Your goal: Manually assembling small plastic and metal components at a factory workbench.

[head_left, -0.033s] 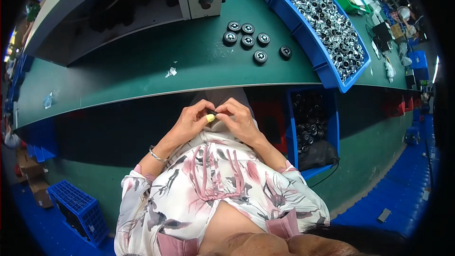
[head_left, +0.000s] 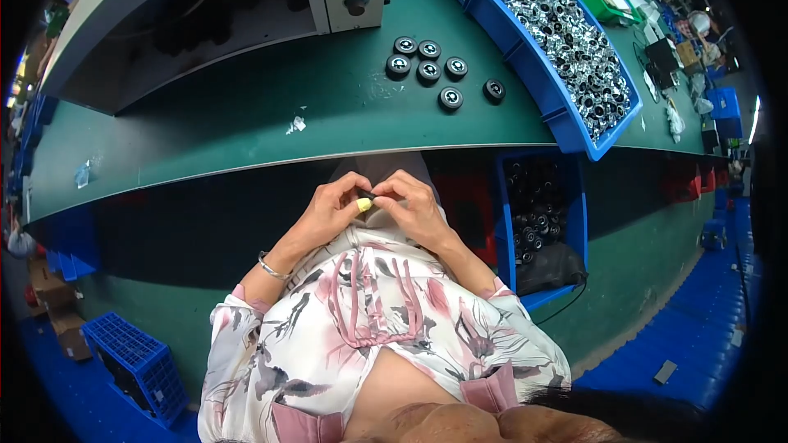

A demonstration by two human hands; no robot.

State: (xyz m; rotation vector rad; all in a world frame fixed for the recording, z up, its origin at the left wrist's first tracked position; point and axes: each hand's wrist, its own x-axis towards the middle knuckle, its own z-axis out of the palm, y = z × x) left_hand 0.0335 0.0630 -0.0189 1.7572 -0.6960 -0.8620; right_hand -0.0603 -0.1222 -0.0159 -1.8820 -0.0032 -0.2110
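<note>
Just in front of the bench edge, over my lap, my left hand (head_left: 335,207) and my right hand (head_left: 414,208) meet. Both are closed, thumbs and fingertips pinching one small black part (head_left: 368,194) between them. Most of it is hidden by the fingers, so its kind cannot be made out. Yellow tape wraps my left thumb, and a silver bangle circles that wrist. Beyond my hands, several black round wheel-like pieces (head_left: 428,73) with shiny centres lie on the green bench (head_left: 246,119).
A blue bin (head_left: 533,86) full of shiny clear-and-black parts stands at the right of the bench. Below it, another blue bin (head_left: 579,234) holds black round pieces. A grey machine (head_left: 353,8) with a lit green button occupies the back left. Plastic scraps (head_left: 296,124) lie nearby.
</note>
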